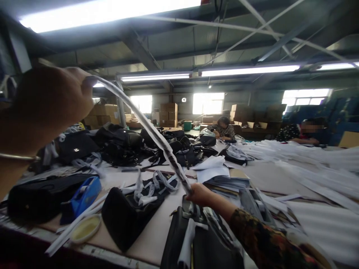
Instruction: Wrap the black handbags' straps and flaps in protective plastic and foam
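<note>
A long strap wrapped in white tissue (146,121) arcs between my two hands, with dark material showing through its lower part. High at the left, my left hand (53,95) is closed around the strap's upper end. My right hand (199,194), lower and near the middle, is closed on its other end. Just below the right hand stands a black handbag (213,243) with white wrapping on its handles and front. A second black bag (123,218) with wrapped straps lies to its left on the table (148,237).
A blue tape dispenser (85,196) and a round yellowish dish (85,228) sit at the left. Black bags (120,142) are piled behind. Paper stacks (224,175) and white foam sheets (322,224) lie at the right. Two people work at the far side.
</note>
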`<control>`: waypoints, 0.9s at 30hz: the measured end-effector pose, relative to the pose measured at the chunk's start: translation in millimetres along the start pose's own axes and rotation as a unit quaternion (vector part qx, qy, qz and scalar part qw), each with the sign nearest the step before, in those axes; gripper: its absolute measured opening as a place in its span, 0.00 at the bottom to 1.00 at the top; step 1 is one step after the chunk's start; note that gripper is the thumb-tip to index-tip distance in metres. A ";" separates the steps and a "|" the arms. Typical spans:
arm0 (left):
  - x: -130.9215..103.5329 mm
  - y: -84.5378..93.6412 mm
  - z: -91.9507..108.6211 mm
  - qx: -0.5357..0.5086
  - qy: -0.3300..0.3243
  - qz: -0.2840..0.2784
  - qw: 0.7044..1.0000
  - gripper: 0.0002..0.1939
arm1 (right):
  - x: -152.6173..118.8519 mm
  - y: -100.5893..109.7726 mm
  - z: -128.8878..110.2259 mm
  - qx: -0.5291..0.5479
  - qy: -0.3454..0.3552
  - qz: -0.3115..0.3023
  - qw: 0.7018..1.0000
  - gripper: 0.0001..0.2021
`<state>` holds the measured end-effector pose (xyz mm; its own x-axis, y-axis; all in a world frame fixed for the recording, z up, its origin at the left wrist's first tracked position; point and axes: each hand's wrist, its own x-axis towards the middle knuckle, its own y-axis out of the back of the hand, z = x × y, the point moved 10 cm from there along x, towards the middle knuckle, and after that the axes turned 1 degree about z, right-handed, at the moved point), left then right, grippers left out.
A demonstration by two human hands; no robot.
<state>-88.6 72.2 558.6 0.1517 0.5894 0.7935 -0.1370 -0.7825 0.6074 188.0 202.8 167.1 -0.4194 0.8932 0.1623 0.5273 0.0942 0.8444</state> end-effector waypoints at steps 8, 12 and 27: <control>-4.8 27.9 22.8 0.097 0.021 0.111 0.989 0.35 | 17.1 30.7 -56.6 0.141 0.059 0.028 0.988 0.07; -6.9 28.8 18.1 0.111 0.020 0.129 0.985 0.33 | 28.8 48.7 -57.4 0.167 0.043 0.059 0.983 0.08; -33.1 -4.9 40.0 0.161 -0.026 0.120 0.979 0.24 | 48.7 108.8 -75.3 0.187 0.046 0.222 0.956 0.09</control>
<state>-53.8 48.4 527.8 0.2029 0.3761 0.9041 0.1392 -0.9250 0.3536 169.4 223.4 305.4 -0.1477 0.8410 0.5204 0.8883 -0.1185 0.4437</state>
